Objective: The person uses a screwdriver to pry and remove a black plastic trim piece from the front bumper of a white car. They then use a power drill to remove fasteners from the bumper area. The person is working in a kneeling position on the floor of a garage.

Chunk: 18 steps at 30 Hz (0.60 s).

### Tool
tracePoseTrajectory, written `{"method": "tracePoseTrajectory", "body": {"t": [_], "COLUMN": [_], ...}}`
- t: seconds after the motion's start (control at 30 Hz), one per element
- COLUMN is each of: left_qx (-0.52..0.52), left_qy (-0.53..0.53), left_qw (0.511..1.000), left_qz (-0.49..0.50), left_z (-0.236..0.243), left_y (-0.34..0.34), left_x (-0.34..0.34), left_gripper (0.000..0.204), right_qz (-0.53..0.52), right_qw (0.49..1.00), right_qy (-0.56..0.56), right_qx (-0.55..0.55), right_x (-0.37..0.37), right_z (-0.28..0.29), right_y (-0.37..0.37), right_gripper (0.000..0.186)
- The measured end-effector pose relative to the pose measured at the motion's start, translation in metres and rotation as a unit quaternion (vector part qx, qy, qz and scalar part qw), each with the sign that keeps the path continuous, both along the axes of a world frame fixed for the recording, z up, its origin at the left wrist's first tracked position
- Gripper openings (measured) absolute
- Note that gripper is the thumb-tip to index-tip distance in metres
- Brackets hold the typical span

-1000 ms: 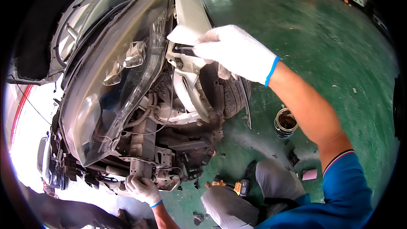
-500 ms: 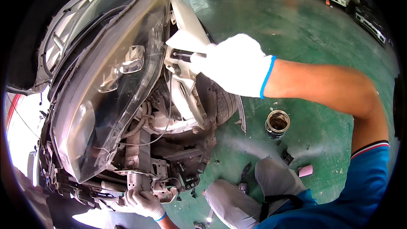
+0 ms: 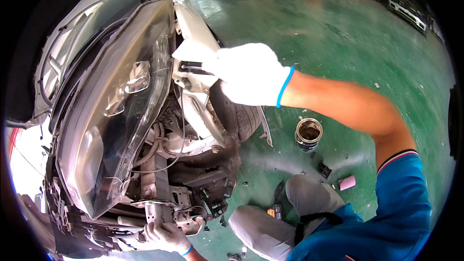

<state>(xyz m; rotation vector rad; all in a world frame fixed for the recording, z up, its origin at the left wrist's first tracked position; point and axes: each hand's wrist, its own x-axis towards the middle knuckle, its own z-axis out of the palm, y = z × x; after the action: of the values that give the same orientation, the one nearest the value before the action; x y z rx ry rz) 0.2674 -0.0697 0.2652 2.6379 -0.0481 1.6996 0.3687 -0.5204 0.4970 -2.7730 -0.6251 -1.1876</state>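
Note:
My right hand (image 3: 253, 73), in a white glove with a blue cuff, is closed at the front end of the car's white fender (image 3: 193, 19). A bright white pointed piece (image 3: 191, 50) and a short dark bar (image 3: 194, 68) sit by its fingertips; whether the hand holds either is hard to make out in the glare. Left of it is the large clear headlight (image 3: 128, 101), in place on the car. Low at the car's front, my gloved left hand (image 3: 166, 237) has its fingers curled over a light metal bar (image 3: 133, 243) below the headlight.
An opened can (image 3: 308, 135) stands on the green floor right of the tyre (image 3: 249, 122). Near my knees lie a pink block (image 3: 347, 182), a black plastic piece (image 3: 324, 169) and an orange-and-black object (image 3: 275, 211). A thin cable (image 3: 169, 163) hangs across the exposed front frame. Vehicles stand farther back.
My view has shifted, so the car, can and floor items sit farther left. Both hands stay at about the same spots on the car. The orange-and-black object now shows by my knees.

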Motion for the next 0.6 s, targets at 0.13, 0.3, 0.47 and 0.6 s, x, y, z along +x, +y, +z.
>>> {"method": "tracePoseTrajectory", "body": {"t": [0.13, 0.3, 0.47, 0.6], "left_qx": [0.004, -0.013, 0.004, -0.012], "left_qy": [0.002, 0.011, -0.003, 0.009], "left_qw": [1.0, 1.0, 1.0, 1.0], "left_qz": [0.004, 0.018, 0.021, 0.024], "left_z": [0.0, -0.007, 0.0, 0.0], "left_y": [-0.003, -0.001, 0.0, -0.004], "left_x": [0.0, 0.003, 0.0, -0.002], "left_gripper": [0.024, 0.02, 0.02, 0.022], "right_qz": [0.277, 0.14, 0.021, 0.117], "right_qw": [0.578, 0.88, 0.996, 0.929], "right_qy": [0.384, 0.315, -0.08, -0.147], "right_qx": [0.665, 0.326, 0.037, 0.319], "right_x": [0.004, 0.012, 0.0, 0.001], "right_z": [0.002, -0.002, -0.013, -0.023], "right_y": [-0.012, -0.015, 0.003, 0.0], "right_gripper": [0.014, 0.012, 0.017, 0.026]}}
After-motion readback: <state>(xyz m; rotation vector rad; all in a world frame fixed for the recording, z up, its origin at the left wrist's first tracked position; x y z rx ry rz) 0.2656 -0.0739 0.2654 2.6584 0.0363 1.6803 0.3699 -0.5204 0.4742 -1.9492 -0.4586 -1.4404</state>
